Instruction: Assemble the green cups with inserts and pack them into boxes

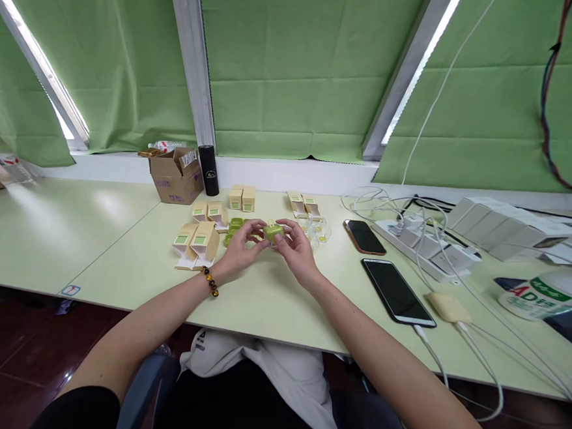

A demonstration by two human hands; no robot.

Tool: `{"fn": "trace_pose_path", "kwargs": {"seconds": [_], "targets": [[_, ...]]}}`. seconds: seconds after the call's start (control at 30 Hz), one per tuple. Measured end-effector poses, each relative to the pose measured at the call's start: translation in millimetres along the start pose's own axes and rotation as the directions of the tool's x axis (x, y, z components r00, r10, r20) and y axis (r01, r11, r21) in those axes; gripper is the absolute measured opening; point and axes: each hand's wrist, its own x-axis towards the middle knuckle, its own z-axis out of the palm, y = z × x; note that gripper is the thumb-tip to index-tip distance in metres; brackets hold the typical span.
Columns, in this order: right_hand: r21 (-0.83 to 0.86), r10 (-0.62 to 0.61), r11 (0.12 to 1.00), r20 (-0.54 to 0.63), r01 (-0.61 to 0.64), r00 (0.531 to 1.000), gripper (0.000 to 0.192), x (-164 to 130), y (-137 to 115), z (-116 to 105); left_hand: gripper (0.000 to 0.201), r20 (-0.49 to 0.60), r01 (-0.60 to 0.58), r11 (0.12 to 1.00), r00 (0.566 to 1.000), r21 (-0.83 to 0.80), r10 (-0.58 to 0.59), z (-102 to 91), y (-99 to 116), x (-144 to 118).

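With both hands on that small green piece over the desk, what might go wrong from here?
1. The green piece is pinched only by fingertips of the left hand and right hand; it may slip and roll among the clear cups behind it.
2. The open boxes lie close by the left hand; a wrist sweep could knock them.
3. Cables trail from the phone near the right forearm and could snag.

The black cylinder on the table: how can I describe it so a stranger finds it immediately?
Look along the white window sill below the green blinds. Left of centre sits an open cardboard box; the black cylinder stands upright just right of it. It is the only tall, dark thing among pale little cartons.
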Motion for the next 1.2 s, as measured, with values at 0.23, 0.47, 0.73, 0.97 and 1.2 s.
{"fn": "trace_pose_path", "kwargs": {"seconds": [0.23,0.47,0.73,0.97,1.2], "targets": [[-0.045,-0.003,0.999,-0.029,0.002,1.0,0.049,0.5,-0.2,-0.4,0.041,0.03,0.021,0.995,0.999,-0.093,-0.018,0.2,-1.1,1.7],[-0.011,-0.049,0.999,0.069,0.05,0.996,0.062,-1.9,-3.9,1.2,0.047,-0.002,0.066,0.982,0.998,-0.179,-0.068,-4.2,2.6,3.5],[-0.27,-0.114,0.956,0.012,0.113,0.993,0.068,-8.7,0.8,3.5,0.049,-0.015,0.074,0.981,0.997,-0.179,-0.078,-3.5,-1.3,3.7],[-0.255,-0.097,0.963,-0.019,0.089,0.995,0.06,-6.2,-1.6,4.8,0.046,-0.046,0.022,0.993,0.999,-0.116,-0.027,-2.5,4.5,0.7],[0.266,0.096,0.959,0.017,-0.097,0.995,0.052,1.5,-3.0,-3.8,0.041,-0.065,0.014,0.981,0.998,-0.191,-0.027,-4.5,11.9,-0.6]]}}
